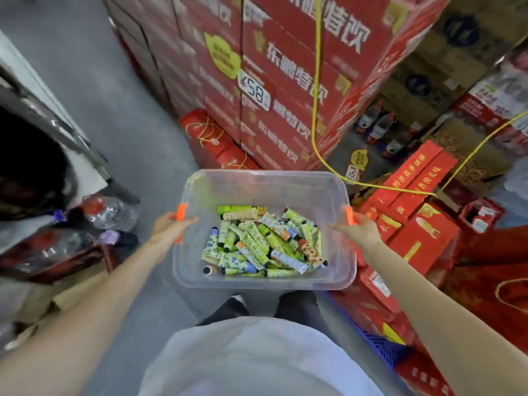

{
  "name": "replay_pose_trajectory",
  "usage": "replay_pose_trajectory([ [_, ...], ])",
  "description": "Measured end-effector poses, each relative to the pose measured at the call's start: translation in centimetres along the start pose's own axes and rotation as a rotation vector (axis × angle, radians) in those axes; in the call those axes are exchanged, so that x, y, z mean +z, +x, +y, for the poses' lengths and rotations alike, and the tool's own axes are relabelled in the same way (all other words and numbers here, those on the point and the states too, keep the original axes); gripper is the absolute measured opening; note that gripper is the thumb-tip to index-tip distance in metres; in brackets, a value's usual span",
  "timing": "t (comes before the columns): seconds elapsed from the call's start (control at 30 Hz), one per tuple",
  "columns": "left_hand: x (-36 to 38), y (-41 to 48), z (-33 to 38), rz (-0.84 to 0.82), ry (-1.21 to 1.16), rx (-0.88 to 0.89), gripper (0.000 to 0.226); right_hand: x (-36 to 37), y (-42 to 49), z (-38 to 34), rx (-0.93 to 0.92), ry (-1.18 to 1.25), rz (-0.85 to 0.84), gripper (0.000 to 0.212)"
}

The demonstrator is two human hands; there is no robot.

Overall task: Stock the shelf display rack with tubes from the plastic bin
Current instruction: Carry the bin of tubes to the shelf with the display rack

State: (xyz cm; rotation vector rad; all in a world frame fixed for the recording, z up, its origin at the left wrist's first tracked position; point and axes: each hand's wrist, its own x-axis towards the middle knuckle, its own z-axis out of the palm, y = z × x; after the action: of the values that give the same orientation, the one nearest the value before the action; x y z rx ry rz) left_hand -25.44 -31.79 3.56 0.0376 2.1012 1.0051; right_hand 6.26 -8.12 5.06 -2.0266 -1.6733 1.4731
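Note:
I hold a clear plastic bin (265,184) out in front of my waist, above the floor. It has orange latches on both short sides. My left hand (168,225) grips its left rim by the latch, and my right hand (358,228) grips the right rim. Inside lies a loose heap of several small tubes (263,242), mostly green and white with printed patterns, some with black caps. No display rack shows in the head view.
A tall stack of red drink cartons (285,81) with a price tag rises straight ahead. Red gift boxes (411,224) crowd the floor to the right, with a yellow cord (315,110) hanging across. Bagged bottles (111,212) and a metal counter edge sit left. Grey floor runs between.

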Motion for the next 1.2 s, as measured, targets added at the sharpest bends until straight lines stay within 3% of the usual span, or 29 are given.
replay_pose_trajectory([
  [0.17, -9.1, 1.7, -2.1, 0.109, -0.102, -0.027, 0.045, 9.1, -0.1, -5.2, -0.164, -0.089, -0.231, 0.089],
  [0.27, -13.4, 3.4, -3.2, 0.183, -0.142, -0.06, 0.061, 13.7, 1.1, -8.9, -0.227, -0.155, -0.383, 0.096],
  [0.5, -17.9, 9.3, -1.6, 0.247, -0.229, -0.08, 0.042, 23.5, 8.0, -19.1, -0.358, -0.283, -0.603, 0.096],
  [0.83, -24.0, 22.1, 6.7, 0.281, -0.364, -0.19, 0.045, 35.7, 17.7, -39.1, -0.449, -0.401, -0.673, 0.098],
  [0.93, -26.0, 26.6, 9.3, 0.314, -0.386, -0.166, 0.065, 39.9, 20.0, -44.8, -0.497, -0.442, -0.676, 0.099],
  [1.03, -28.3, 32.0, 12.3, 0.376, -0.362, -0.162, 0.061, 44.7, 22.1, -50.8, -0.505, -0.469, -0.676, 0.098],
  [1.2, -34.1, 42.5, 16.9, 0.339, -0.295, -0.143, 0.077, 51.9, 25.6, -59.3, -0.483, -0.536, -0.619, 0.104],
])
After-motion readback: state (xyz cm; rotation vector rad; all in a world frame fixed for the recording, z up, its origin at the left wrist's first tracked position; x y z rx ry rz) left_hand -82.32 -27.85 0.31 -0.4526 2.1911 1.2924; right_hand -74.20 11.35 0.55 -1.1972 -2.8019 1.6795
